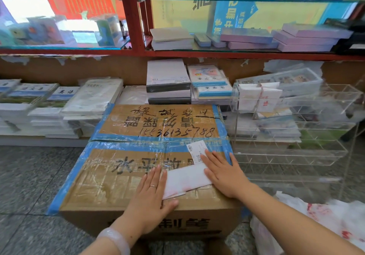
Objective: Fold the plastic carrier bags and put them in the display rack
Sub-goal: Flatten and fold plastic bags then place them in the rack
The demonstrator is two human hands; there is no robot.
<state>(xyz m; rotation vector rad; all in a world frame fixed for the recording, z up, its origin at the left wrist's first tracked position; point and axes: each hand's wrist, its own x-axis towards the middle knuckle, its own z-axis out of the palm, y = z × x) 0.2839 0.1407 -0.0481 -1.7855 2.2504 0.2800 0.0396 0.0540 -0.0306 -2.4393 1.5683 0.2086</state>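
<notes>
1. Head view: your folded bag [187, 179] lies on the near right part of the taped carton [122, 175], probably because the flat lid gives a firm surface for creasing
2. Your left hand [152, 195] presses the bag's near left end, fingers straight, gripping nothing
3. Your right hand [223, 173] lies flat on its far right end, fingers spread
4. The clear display rack [292, 120] stands just right of the carton, within reach
5. Loose bags [325, 221] heap near right of the carton
</notes>
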